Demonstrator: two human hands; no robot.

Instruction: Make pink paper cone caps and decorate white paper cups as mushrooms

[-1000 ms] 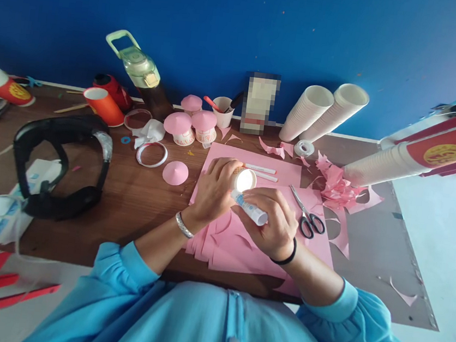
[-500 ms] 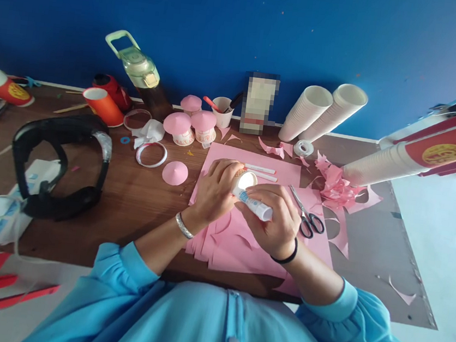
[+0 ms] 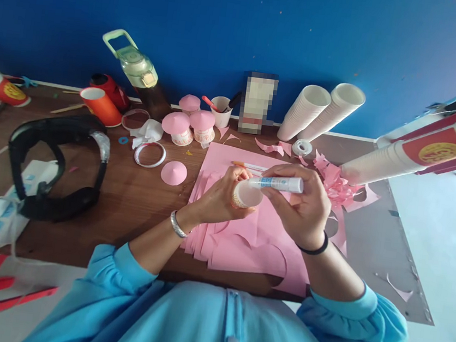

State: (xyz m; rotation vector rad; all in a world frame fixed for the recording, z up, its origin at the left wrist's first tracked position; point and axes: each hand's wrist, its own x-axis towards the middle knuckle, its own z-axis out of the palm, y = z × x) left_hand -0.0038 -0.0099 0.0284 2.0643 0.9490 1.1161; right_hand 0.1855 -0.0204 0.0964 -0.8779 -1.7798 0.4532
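Observation:
My left hand (image 3: 221,199) is closed round a small paper cup (image 3: 249,194), its open end tilted toward me. My right hand (image 3: 304,207) grips a white glue stick (image 3: 282,184), which lies level with its left end at the cup's rim. Beneath both hands spread sheets of pink paper (image 3: 243,249) with curved cuts. Markers (image 3: 245,165) lie on the paper just behind the hands. To the left is a loose pink paper cone (image 3: 174,173), and behind it stand cups topped with pink cones (image 3: 176,124).
A black headset (image 3: 57,168) lies at the left, near a bottle (image 3: 136,70) and a red cup (image 3: 100,106). Stacks of white cups (image 3: 306,111) stand by the wall. Pink scraps (image 3: 336,183) and a long cup stack (image 3: 394,160) are at the right.
My right hand has moved right and up, and the glue stick has turned from slanting to nearly level. The cup in my left hand has shifted slightly down and right. My right hand now covers the scissors.

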